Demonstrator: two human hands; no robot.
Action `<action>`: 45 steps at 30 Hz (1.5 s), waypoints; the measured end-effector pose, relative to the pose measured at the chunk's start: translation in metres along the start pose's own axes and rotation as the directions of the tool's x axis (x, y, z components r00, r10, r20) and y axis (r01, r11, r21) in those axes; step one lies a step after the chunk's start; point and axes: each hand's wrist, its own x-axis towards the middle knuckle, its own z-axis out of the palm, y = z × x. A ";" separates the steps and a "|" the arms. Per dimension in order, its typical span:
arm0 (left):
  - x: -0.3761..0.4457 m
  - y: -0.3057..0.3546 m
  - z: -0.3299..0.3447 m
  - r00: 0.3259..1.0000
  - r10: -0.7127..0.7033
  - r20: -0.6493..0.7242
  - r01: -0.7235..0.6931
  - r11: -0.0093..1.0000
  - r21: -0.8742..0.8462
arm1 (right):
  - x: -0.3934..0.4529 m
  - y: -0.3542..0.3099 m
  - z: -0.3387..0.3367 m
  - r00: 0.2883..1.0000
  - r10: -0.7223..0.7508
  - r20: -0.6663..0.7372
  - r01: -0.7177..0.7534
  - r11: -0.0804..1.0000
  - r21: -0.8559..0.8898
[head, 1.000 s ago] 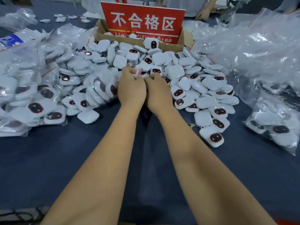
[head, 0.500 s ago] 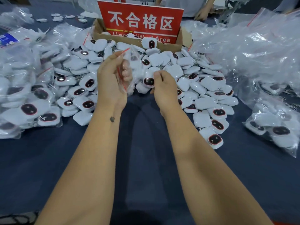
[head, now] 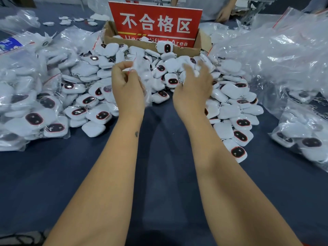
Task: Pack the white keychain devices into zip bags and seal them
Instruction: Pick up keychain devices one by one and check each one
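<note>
Left hand (head: 128, 87) pinches a clear zip bag (head: 142, 71) by its red strip; right hand (head: 192, 89), fingers spread and blurred, reaches over loose devices (head: 173, 80) at 12 o'clock. Packed bags (head: 26, 103) at 9 o'clock; many devices likely remain.

Both forearms are bare — no sleeves, watch or rings show. The left forearm (head: 113, 174) carries a small dark mark near the wrist — possibly a tattoo.

Dark blue cloth-covered counter (head: 159, 174), evenly lit. Red sign (head: 156, 25) standing in cardboard box (head: 113, 38) at far side. Metal frame (head: 257, 8) top right behind it.
</note>
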 end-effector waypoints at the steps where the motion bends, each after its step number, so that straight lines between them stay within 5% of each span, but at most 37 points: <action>1: -0.001 0.000 0.000 0.999 0.031 -0.022 -0.031 0.999 0.009 | -0.003 -0.003 0.003 0.988 -0.099 0.116 0.096 0.995 0.029; 3: -0.002 -0.002 -0.002 0.994 0.103 -0.039 -0.099 0.992 0.077 | -0.012 -0.007 0.011 0.909 -0.239 0.342 0.226 0.971 0.077; 5: -0.002 -0.004 -0.003 0.993 0.119 0.027 -0.122 0.977 0.174 | -0.018 -0.007 0.018 0.864 -0.277 0.420 0.309 0.951 -0.008; 10: -0.009 -0.011 0.004 0.959 0.063 0.276 -0.197 0.847 0.493 | -0.012 -0.002 0.021 0.923 -0.248 0.293 0.275 0.960 -0.055; 14: -0.011 -0.012 0.005 0.937 0.027 0.349 -0.234 0.790 0.567 | -0.015 -0.006 0.017 0.983 -0.096 0.155 0.058 0.971 0.231; 16: -0.011 -0.010 0.004 0.943 0.011 0.332 -0.220 0.768 0.601 | -0.014 -0.009 0.013 0.994 0.046 0.101 -0.092 0.851 0.517; 19: -0.013 -0.008 0.005 0.930 -0.011 0.368 -0.226 0.771 0.595 | -0.009 -0.012 0.009 0.953 0.202 0.226 -0.299 0.497 0.815; 21: -0.014 -0.008 0.005 0.914 -0.029 0.406 -0.222 0.801 0.557 | -0.007 -0.012 0.008 0.912 0.206 0.355 -0.403 0.286 0.869; 23: -0.014 -0.009 0.005 0.930 -0.016 0.368 -0.194 0.827 0.527 | -0.006 -0.012 0.006 0.909 0.216 0.358 -0.401 0.212 0.891; 24: -0.014 -0.010 0.005 0.946 0.010 0.323 -0.191 0.826 0.531 | -0.005 -0.011 0.004 0.923 0.248 0.294 -0.357 0.263 0.896; 26: -0.012 -0.010 0.004 0.970 0.090 0.228 -0.201 0.822 0.532 | -0.001 -0.005 -0.001 0.954 0.295 0.056 -0.216 0.547 0.809; 28: -0.010 -0.008 0.003 0.982 0.147 0.122 -0.188 0.859 0.477 | 0.003 0.002 -0.007 0.963 0.223 -0.149 -0.124 0.862 0.491; 30: -0.007 -0.006 0.003 0.983 0.182 0.005 -0.169 0.903 0.395 | 0.004 0.007 -0.008 0.974 0.101 -0.203 -0.078 0.990 0.119; 34: -0.001 -0.004 0.000 0.970 0.211 -0.121 -0.168 0.940 0.296 | -0.004 -0.009 0.015 0.949 -0.251 0.190 0.239 0.967 0.083; 37: -0.001 -0.006 0.000 0.970 0.216 -0.108 -0.175 0.937 0.302 | -0.010 -0.016 0.036 0.890 -0.286 0.356 0.339 0.936 -0.095; 40: 0.000 -0.006 0.000 0.976 0.194 -0.095 -0.159 0.943 0.292 | -0.006 -0.015 0.035 0.944 -0.183 0.275 0.194 0.981 -0.013; 42: -0.001 -0.005 0.001 0.983 0.173 -0.064 -0.147 0.944 0.296 | -0.004 -0.011 0.028 0.968 -0.045 0.248 -0.016 0.970 0.241; 45: -0.004 -0.004 0.001 0.996 0.087 0.024 -0.090 0.954 0.285 | -0.001 -0.007 0.015 0.946 0.125 0.299 -0.290 0.735 0.613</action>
